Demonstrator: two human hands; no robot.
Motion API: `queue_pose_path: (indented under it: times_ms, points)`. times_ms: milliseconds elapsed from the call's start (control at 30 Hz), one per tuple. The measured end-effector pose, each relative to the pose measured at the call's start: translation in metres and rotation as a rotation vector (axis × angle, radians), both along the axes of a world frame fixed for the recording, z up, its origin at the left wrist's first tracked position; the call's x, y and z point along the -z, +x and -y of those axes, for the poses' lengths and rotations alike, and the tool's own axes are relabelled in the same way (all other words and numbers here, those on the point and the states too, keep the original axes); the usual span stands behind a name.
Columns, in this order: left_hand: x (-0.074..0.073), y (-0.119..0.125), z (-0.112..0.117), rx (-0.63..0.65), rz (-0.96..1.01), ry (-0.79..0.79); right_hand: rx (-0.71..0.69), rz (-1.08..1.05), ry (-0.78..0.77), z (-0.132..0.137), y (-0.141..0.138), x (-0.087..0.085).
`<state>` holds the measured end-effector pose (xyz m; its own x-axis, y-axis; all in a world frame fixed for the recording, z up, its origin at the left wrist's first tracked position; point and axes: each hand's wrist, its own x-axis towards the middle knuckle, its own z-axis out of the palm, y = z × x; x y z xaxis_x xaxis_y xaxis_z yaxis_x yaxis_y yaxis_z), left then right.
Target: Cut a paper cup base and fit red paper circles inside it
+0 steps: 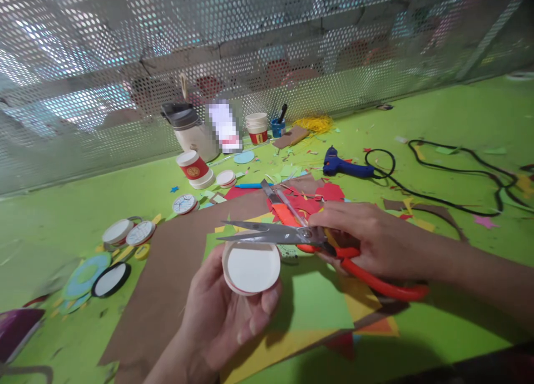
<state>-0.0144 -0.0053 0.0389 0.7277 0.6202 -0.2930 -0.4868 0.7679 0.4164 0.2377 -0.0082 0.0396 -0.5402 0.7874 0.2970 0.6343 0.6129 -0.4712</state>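
Note:
My left hand [221,317], low in the middle, is closed around a shallow white paper cup piece [252,267] with a thin red line along its side. Its round white face is turned up toward me. In my right hand [371,236] is a pair of scissors [283,235] with orange-red handles. The scissor blades are slightly parted and point left, lying across the far rim of the cup piece; whether they touch it I cannot tell. Just behind the blades lies an orange utility knife [281,208]. Green paper [317,303] lies below my hands.
A blue glue gun [346,167] with a black cord lies at the right. Red-and-white paper cups [194,170] and a kettle-like jug [194,136] stand toward the perforated metal screen [267,44]. Cut paper rings [87,272] and round cup pieces [141,234] lie at left, beside brown paper [167,284].

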Motion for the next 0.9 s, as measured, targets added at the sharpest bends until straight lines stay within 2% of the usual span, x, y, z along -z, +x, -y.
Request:
queue_pose_path:
  times_ms: [200, 433, 667, 900]
  points:
    - [0.0016, -0.0017, -0.0007, 0.069, 0.000, -0.033, 0.001, -0.006, 0.023, -0.0001, 0.0021, 0.0044]
    - [0.0023, -0.0024, -0.0002, 0.061, 0.014, -0.031, 0.002, 0.017, 0.068, 0.0008, 0.0025, 0.0049]
    - [0.0008, -0.0021, 0.0018, 0.061, -0.001, -0.029, -0.012, 0.017, 0.062, 0.0004, 0.0014, 0.0011]
    - [0.0055, -0.0012, 0.0034, 0.081, -0.009, 0.023, -0.020, 0.022, 0.033, 0.0017, 0.0031, 0.0025]
